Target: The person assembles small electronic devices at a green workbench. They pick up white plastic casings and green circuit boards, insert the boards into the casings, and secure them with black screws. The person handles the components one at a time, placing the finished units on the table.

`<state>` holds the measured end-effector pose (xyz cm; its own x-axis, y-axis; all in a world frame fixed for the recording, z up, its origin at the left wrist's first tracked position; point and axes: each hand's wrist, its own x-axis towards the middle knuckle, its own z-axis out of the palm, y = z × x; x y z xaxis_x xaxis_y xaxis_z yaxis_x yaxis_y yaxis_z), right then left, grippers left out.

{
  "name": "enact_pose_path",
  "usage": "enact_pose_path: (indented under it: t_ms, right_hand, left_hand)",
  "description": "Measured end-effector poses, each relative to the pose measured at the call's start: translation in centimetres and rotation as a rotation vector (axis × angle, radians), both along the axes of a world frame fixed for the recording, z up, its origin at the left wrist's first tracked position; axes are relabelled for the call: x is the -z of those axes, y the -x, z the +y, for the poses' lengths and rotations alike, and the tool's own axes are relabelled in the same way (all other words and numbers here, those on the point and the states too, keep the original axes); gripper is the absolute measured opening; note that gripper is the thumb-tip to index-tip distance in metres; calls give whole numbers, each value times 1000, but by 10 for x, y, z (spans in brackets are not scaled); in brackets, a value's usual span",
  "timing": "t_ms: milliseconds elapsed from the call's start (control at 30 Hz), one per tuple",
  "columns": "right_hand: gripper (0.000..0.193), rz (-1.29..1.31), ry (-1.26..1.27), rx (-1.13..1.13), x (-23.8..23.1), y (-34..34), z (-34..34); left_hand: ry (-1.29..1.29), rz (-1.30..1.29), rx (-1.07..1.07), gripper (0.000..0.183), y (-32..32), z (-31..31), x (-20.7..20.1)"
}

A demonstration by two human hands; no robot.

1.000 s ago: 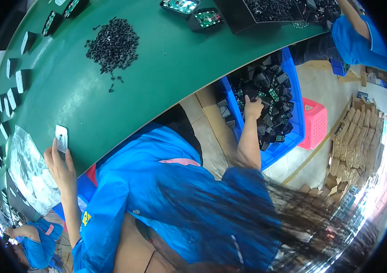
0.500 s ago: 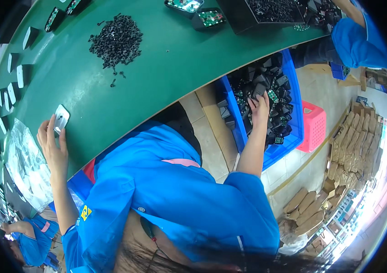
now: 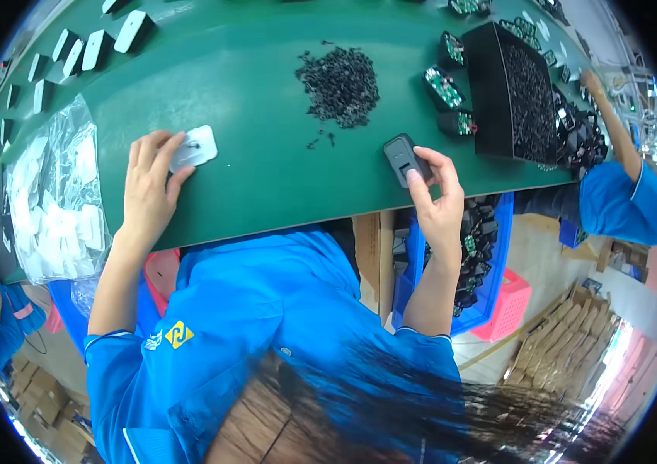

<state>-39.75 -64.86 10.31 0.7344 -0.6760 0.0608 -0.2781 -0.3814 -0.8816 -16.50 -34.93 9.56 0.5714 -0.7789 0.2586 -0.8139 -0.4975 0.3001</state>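
Observation:
At the left of the green table [image 3: 259, 178], my left hand [image 3: 147, 182] grips the near-left edge of a white rounded plastic cover [image 3: 204, 141]. A small dark piece lies on the cover's face. My right hand [image 3: 440, 201] pinches a black plastic housing [image 3: 399, 151] over the table's right part, near the front edge. The housing is rounded at its corners and has a small rectangular opening, with my thumb beside it. Between the hands, farther back, lies a heap of small black parts [image 3: 338, 89].
A clear bag of white covers [image 3: 66, 209] lies on the left. White-faced housings [image 3: 98, 49] stand behind it. Back right are housings with green circuit boards [image 3: 443, 87] and a black box [image 3: 491, 93]. A blue crate [image 3: 502, 247] sits below the edge; a co-worker's arm [image 3: 614, 127] reaches in.
My right hand has come up from the blue crate to the table with the black housing. My left hand still holds the white cover. The view has turned.

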Motion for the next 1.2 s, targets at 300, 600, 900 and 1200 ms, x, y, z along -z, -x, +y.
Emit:
enact_pose_path:
  t_ms: [300,600,900,1200]
  right_hand:
    - [34,257,397,-18,-16,-17,7]
    - [37,-6,343,-183,-17,-75,55]
    - [39,-26,541,-621,-22,-141,101]
    - [40,-1,550,-717,-11,-147,113]
  left_hand:
    - [74,69,142,50,6,-22,2]
    - [214,126,99,51,3,-23,12]
    - [515,386,-7,47,-2,5,21]
    - [512,362,76,46,-1,4,26]
